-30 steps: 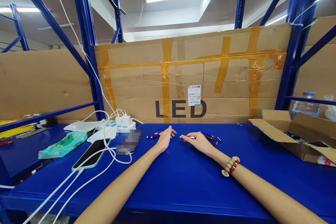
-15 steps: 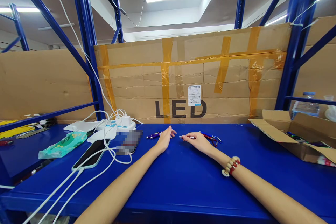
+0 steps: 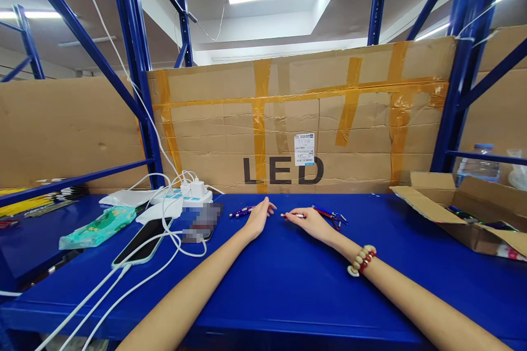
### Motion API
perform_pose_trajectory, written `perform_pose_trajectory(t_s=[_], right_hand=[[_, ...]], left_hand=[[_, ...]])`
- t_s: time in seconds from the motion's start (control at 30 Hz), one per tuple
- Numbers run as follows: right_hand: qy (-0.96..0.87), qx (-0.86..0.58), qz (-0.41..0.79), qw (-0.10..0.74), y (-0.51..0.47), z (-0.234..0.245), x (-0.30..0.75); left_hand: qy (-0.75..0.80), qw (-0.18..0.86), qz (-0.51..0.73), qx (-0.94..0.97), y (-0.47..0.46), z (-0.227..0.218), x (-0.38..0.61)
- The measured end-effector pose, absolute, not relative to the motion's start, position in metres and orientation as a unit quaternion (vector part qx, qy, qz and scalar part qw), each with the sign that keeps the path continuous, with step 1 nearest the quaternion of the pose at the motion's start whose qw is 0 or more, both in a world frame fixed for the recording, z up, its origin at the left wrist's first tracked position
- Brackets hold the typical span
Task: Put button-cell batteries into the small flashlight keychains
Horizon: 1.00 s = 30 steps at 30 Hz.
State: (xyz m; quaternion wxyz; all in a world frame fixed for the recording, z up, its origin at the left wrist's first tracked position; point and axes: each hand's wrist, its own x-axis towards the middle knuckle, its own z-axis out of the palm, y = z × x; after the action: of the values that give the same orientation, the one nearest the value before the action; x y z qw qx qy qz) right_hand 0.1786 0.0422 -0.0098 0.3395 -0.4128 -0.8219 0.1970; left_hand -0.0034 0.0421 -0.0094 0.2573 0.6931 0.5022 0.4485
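My right hand (image 3: 312, 223) is closed around a pen (image 3: 284, 215), whose silvery end pokes out to the left of the fingertips. Just beyond that hand lie several red and blue pens (image 3: 329, 213), partly hidden by it. My left hand (image 3: 257, 218) rests on its edge on the blue tabletop (image 3: 267, 285), fingers stretched loosely toward the back. Nothing shows in its grasp. Against its outer side lie purple pens (image 3: 242, 211), their right ends hidden behind the hand. A small gap separates the two hands.
On the left lie a phone (image 3: 144, 241), a second device (image 3: 203, 222), a green packet (image 3: 99, 227) and white cables running to a power strip (image 3: 197, 194). An open carton (image 3: 465, 230) stands at right. A cardboard panel (image 3: 222, 137) closes the back.
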Motion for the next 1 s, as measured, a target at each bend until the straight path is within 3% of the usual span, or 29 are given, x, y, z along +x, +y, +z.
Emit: perform_pose_trajectory(t_s=[0.23, 0.67, 1.0], right_hand=[[-0.827, -0.447, 0.137, 0.313, 0.035, -0.006, 0.176], [-0.816, -0.534, -0.046, 0.216, 0.026, 0.004, 0.183], [-0.773, -0.602, -0.107, 0.169, 0.026, 0.004, 0.184]], left_hand=[[0.535, 0.182, 0.405, 0.719, 0.04, -0.007, -0.002], [0.643, -0.118, 0.233, 0.72, 0.019, 0.005, -0.001], [0.699, -0.178, 0.167, 0.672, 0.02, 0.002, -0.002]])
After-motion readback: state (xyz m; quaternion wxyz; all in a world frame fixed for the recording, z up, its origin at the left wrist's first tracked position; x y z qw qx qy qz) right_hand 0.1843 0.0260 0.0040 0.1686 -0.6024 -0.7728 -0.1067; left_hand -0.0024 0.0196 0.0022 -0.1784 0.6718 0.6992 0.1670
